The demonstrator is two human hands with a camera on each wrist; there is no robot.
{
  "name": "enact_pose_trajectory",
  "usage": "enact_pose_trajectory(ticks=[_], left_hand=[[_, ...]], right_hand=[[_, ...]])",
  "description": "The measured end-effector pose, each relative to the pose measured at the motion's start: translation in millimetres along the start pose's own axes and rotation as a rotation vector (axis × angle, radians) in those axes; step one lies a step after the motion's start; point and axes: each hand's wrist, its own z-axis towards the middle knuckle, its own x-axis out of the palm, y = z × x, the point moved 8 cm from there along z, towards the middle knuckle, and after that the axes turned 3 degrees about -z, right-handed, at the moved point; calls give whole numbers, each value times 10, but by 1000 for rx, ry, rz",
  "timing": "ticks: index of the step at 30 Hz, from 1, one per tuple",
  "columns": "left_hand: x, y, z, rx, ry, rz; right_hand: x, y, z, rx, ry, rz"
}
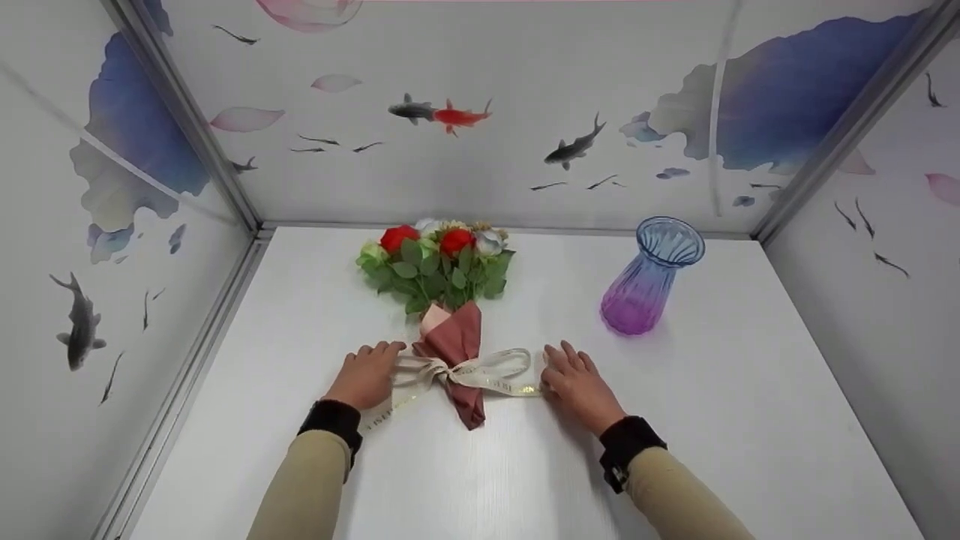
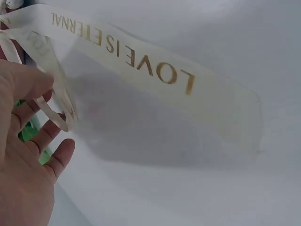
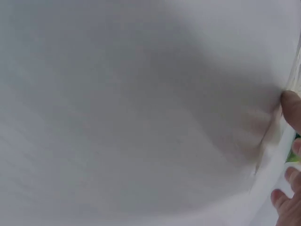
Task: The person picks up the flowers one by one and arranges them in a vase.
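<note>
A bouquet of artificial-looking flowers (image 1: 457, 241) with green leaves lies on the table, its stems wrapped in dark red paper (image 1: 457, 337). A cream ribbon (image 1: 491, 384) is tied in a bow around the wrap. My left hand (image 1: 367, 375) pinches the bow's left loop between thumb and fingers. Below it hangs a ribbon tail (image 2: 141, 61) with gold lettering, lying loose across the left wrist view. To the right of the bow, my right hand (image 1: 577, 386) holds the end of the other tail, thumb (image 3: 292, 110) against the ribbon, other fingers spread.
A glass vase (image 1: 641, 292), blue at the rim and purple at the base, stands at the back right of the white table (image 1: 720, 390). Printed panels with fish enclose the table at the back (image 1: 510, 165) and on both sides.
</note>
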Motion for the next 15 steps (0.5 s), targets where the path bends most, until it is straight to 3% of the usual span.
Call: enact_pose_trajectory(ticks=[4, 9, 12, 15], left_hand=[[-26, 108, -19, -40, -4, -24], [-80, 208, -29, -74, -66, -18], [-109, 269, -43, -122, -86, -70], [-114, 336, -73, -194, -64, -157]], right_hand=[[-29, -4, 0, 30, -2, -48], [-79, 13, 1, 28, -22, -97], [-66, -6, -5, 44, 0, -109], [-25, -40, -13, 67, 42, -104]])
